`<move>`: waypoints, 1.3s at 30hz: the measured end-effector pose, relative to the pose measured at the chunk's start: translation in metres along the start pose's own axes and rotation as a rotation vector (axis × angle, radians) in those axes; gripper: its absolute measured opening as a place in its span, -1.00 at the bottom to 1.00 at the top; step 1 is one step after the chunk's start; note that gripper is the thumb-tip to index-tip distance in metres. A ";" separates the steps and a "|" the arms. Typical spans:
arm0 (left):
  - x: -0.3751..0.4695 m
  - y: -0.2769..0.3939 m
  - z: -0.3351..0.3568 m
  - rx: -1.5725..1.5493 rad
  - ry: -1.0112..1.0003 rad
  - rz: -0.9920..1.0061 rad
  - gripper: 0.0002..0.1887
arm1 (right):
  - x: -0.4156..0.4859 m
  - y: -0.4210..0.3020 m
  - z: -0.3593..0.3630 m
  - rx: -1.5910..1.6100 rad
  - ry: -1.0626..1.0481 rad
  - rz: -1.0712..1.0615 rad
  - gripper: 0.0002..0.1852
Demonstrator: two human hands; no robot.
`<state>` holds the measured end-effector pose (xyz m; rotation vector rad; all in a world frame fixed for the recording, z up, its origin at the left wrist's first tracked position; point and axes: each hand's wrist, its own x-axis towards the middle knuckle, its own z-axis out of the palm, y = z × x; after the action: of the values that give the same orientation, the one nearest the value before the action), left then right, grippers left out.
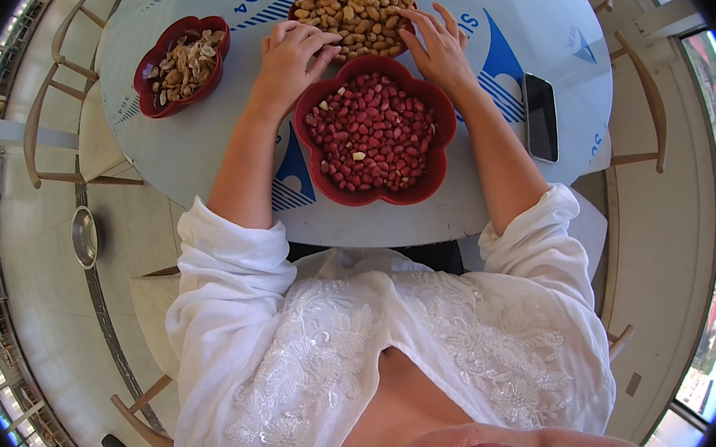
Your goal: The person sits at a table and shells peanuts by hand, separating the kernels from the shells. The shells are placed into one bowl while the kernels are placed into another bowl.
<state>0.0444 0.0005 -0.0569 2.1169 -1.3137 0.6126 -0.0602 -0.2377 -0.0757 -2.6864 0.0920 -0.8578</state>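
A heap of unshelled peanuts [363,13] fills a dark red bowl [292,11] at the far side of the table. My left hand [300,58] is at the heap's left edge, its fingers curled over the nearest peanuts; whether it grips anything is hidden. At the right edge, my right hand [441,44] has its fingers spread, thumb and fingertips against the peanuts, with nothing visibly held. Between my forearms sits a scalloped red bowl [387,195] of shelled, red-skinned peanuts [375,131], with a few pale pieces among them. A third red bowl [182,106] contains empty peanut shells [187,65], left of my left hand.
The round table [209,154] is covered in printed protective film. A smartphone [540,117] lies face up right of my right forearm. Wooden chairs [33,138] surround the table, including one at the right [646,99]. On the floor at left is a metal bowl [84,237].
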 end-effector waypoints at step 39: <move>0.001 -0.001 0.001 -0.004 0.029 0.042 -0.84 | 0.005 0.005 0.012 0.129 -0.013 -0.088 -0.72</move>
<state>0.0457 -0.0007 -0.0575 2.0747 -1.3453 0.6548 -0.0494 -0.2401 -0.0839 -2.5913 -0.0824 -0.8423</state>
